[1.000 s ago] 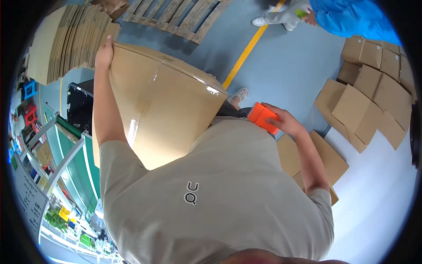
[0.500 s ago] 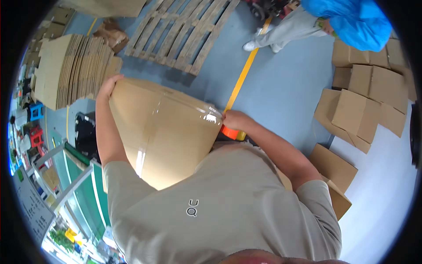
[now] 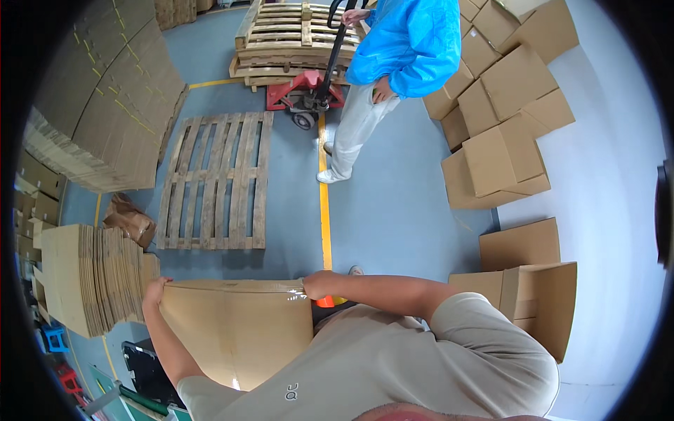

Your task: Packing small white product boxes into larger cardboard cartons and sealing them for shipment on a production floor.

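I hold a large brown cardboard box [image 3: 235,330] against my body. My left hand [image 3: 153,293] grips its far left edge. My right hand [image 3: 317,284] sits at the box's far right corner, shut on an orange tape dispenser [image 3: 325,302] that peeks out below the hand. A shiny strip of clear tape [image 3: 291,295] runs along the box's top near that corner.
An empty wooden pallet [image 3: 214,179] lies on the blue floor ahead. Flattened cardboard stacks [image 3: 95,277] stand at left. A person in a blue coat [image 3: 404,49] holds a red pallet jack [image 3: 305,98]. Open cardboard boxes [image 3: 505,154] crowd the right.
My view has tilted up and the box now lies more level. My right hand with the orange dispenser has moved to the box's far right corner. The person in blue now shows fully.
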The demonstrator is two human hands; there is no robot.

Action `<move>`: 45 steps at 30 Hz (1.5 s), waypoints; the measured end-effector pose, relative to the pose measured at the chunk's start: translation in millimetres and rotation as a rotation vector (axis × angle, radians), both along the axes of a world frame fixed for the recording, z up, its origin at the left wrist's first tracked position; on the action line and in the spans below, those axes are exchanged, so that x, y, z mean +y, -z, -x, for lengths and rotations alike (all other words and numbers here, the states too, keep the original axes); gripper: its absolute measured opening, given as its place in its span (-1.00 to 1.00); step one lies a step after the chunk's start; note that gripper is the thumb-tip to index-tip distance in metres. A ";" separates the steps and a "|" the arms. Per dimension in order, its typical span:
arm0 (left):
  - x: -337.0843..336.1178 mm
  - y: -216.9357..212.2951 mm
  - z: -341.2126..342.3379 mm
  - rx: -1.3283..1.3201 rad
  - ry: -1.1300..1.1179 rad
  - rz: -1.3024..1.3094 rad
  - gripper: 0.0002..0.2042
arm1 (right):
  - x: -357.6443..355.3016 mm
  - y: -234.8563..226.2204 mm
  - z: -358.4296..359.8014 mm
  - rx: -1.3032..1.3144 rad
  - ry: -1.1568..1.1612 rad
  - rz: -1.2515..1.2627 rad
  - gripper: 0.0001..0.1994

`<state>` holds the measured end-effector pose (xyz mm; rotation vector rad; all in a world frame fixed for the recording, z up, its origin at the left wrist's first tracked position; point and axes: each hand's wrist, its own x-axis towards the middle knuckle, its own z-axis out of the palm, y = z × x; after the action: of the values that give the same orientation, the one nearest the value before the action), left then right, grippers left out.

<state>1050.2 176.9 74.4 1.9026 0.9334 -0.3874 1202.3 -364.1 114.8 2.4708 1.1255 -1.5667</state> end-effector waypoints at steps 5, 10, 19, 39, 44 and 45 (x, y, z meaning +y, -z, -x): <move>-9.7 -14.4 -7.6 0.006 0.024 -0.054 -0.62 | -0.2 -4.2 -6.9 0.001 -0.005 0.015 -0.73; -9.6 -7.9 7.7 -0.046 -0.033 -0.108 -0.59 | 2.3 -7.1 -5.1 0.005 -0.042 0.005 -0.73; -140.2 -91.1 -38.5 -0.337 0.480 -1.058 -0.66 | 3.4 -46.4 -20.3 -0.034 0.036 0.015 -0.77; -425.0 -117.5 -84.6 -0.440 0.823 -0.618 -0.68 | 1.4 -28.5 -33.3 0.069 -0.044 -0.099 -0.77; -432.8 -99.4 -86.4 -0.383 0.741 -0.660 -0.70 | 5.8 -33.4 -39.9 0.080 -0.077 -0.056 -0.76; -432.9 -100.7 -87.8 -0.388 0.737 -0.658 -0.70 | 5.6 -38.7 -41.8 0.095 -0.066 -0.032 -0.74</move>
<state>1138.0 -256.0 175.1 2.7783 0.0501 -0.1120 1244.0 -358.5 153.6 2.3744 1.2405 -1.6773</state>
